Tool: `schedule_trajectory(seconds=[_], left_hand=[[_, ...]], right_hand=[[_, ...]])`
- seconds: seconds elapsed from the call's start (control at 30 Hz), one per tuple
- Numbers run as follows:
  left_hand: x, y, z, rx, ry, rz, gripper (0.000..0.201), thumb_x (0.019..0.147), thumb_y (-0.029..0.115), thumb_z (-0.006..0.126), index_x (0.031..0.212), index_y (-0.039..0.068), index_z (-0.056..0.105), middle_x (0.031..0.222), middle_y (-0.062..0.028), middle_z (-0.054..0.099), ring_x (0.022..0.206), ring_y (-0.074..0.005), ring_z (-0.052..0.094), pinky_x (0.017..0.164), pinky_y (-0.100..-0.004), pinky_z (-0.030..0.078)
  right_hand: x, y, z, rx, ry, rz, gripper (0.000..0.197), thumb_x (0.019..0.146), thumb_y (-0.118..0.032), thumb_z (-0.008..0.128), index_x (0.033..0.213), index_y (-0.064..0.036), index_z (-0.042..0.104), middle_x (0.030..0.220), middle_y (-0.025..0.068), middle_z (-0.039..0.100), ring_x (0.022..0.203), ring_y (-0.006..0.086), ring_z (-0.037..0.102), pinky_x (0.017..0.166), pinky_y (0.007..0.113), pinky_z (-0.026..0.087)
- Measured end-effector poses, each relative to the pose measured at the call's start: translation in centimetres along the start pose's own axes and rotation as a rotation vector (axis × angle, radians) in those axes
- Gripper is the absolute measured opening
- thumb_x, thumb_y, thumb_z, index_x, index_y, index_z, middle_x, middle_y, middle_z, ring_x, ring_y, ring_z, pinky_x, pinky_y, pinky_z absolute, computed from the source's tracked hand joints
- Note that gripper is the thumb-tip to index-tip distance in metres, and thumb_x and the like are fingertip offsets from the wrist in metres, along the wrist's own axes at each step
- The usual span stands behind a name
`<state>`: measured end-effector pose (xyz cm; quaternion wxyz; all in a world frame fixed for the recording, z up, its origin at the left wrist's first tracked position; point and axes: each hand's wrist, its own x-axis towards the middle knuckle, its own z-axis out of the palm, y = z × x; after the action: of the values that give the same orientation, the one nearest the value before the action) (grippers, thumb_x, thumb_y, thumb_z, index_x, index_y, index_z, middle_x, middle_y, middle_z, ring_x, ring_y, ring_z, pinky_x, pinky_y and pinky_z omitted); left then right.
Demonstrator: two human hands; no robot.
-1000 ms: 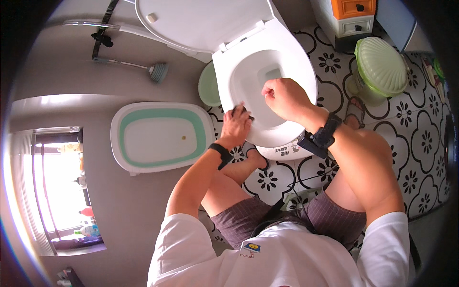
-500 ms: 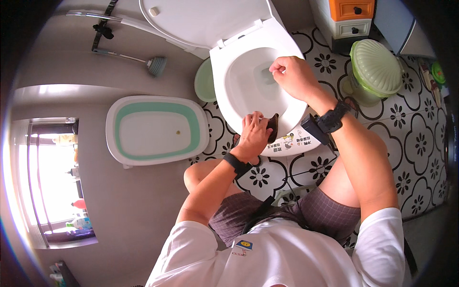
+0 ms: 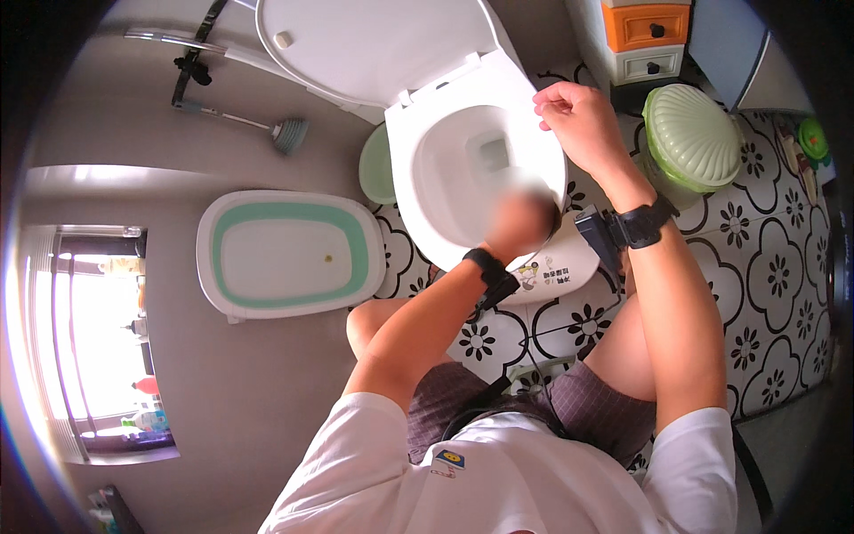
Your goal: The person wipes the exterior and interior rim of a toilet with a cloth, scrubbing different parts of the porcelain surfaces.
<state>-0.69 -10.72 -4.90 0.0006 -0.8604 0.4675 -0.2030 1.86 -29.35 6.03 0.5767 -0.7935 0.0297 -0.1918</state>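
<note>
White toilet [image 3: 406, 165] — right hand [image 3: 578, 122] half-open near its rim, left hand [image 3: 520, 222] blurred, grip unclear.

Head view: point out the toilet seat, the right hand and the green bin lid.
Toilet seat [image 3: 409, 125]: head view, on the ring's upper left, near the hinge.
Right hand [image 3: 583, 129]: head view, middle of its back.
Green bin lid [image 3: 692, 133]: head view, middle of its ribbed top.

Blur smears the fingers [image 3: 532, 209] of the left hand [image 3: 516, 228]; the toilet lid [image 3: 382, 49] is cut off above.
</note>
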Motion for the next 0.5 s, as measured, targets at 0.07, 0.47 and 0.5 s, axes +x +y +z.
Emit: schedule_trajectory(seconds=[0.07,0.47,0.5], left_hand=[[-1.1,-2.3,6.2,-0.098,-0.199,-0.172,0.019,0.086,0.018,0.048,0.093,0.005,0.059,0.080,-0.0168,0.053,0.070,-0.0337,0.053,0.060,-0.0452,0.038],[12.6,-7.6,4.4,-1.125,-0.300,-1.296,0.053,0.092,0.040,0.059,0.104,-0.012,0.059,0.088,-0.0148,0.064,0.076,-0.0229,0.062,0.066,-0.0378,0.051],[12.0,-10.6,7.3,-1.114,-0.277,-1.347,0.053,0.092,0.040,0.060,0.107,-0.011,0.058,0.089,-0.0138,0.063,0.075,-0.0224,0.062,0.066,-0.0375,0.052]], right_hand=[[0.0,-0.9,-0.6,0.016,0.007,0.007,0.017,0.087,-0.008,0.058,0.096,0.0035,0.066,0.083,0.0076,0.069,0.073,0.0124,0.066,0.067,0.024,0.051],[-0.6,0.2,-4.1,-0.024,0.126,0.040,0.012,0.086,-0.005,0.059,0.091,0.0031,0.065,0.081,0.0093,0.069,0.072,0.0135,0.066,0.066,0.026,0.052],[-0.6,-0.2,-3.8,-0.010,0.129,0.034,0.012,0.086,-0.005,0.059,0.091,0.0031,0.065,0.081,0.0093,0.069,0.072,0.0135,0.066,0.066,0.026,0.052]])
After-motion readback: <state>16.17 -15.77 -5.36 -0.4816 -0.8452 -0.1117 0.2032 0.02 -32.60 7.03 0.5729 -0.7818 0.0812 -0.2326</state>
